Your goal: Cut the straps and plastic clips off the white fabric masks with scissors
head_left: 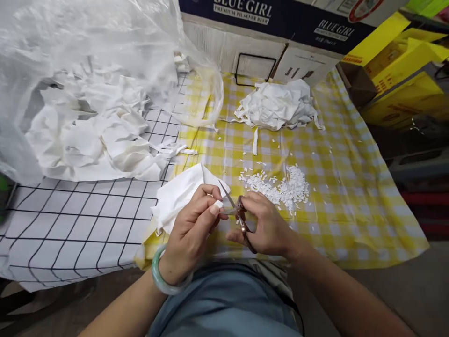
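My left hand (196, 217) pinches a corner of a piece of white cloth (185, 189), whose rest spreads on the table behind my fingers. In my right hand (266, 222) is a pair of scissors (242, 220), with fingers around the bronze-coloured handles. The scissor blades stand apart and point left, close to the pinched cloth corner. Whether the blades touch the cloth I cannot tell. Beyond my right hand lies a heap of small white clippings (293, 187), with more scattered around it.
A pile of white cloth pieces (280, 105) lies at the back, before a cardboard beer carton (245, 42). To the left, more white cloth (94, 135) spills from a clear plastic bag (140, 28). A loose white strip (255, 141) rests on the yellow checked tablecloth (351, 187).
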`<state>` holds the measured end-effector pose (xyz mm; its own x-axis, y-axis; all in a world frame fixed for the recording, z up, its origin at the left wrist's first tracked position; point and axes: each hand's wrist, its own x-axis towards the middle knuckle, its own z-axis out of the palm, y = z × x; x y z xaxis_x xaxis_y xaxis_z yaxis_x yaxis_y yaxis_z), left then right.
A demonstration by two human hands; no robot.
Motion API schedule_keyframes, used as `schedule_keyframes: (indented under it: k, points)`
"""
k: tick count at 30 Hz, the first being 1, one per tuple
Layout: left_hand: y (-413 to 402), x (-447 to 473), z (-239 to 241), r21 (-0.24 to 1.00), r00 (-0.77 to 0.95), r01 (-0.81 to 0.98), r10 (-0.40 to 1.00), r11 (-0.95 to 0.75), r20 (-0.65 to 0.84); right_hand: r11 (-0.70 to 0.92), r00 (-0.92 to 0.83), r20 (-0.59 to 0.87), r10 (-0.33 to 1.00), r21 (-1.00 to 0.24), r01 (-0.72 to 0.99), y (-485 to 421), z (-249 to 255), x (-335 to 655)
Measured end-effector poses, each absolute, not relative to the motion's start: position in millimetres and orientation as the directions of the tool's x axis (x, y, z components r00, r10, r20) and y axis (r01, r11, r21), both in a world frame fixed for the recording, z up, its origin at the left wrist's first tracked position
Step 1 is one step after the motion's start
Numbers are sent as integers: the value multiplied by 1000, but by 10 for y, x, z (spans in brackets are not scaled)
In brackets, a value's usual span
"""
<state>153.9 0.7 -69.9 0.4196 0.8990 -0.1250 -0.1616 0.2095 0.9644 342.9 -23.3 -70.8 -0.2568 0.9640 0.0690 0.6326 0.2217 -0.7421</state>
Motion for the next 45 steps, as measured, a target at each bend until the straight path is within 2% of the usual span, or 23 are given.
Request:
schedule_keyframes:
  k: [6,11,29,38,42,45]
  points:
    - [23,1525,-776,971,468,-121,874,207,-129,215,-303,10,953,-729,650,-214,-765,3443]
    - [53,1505,-818,977,479,-79,867,197,-136,227,-322,14,946,-739,634,-198,-787,3448]
    - [45,1542,-843,995,486,-83,874,55,-8,232,-329,20,944,-749,620,-208,-790,3456]
    - [66,1603,-838,997,498,-65,867,36,2,248,-288,63,956,-698,672,-275,-855,3520]
    - [135,1756,-812,1000,585,-13,811,-7,13,174,-188,56,980,-691,701,-412,-952,3643]
    - [208,1953,-840,999,681,21,733,-25,4,-16,-43,-64,997,-712,702,-554,-1008,3764]
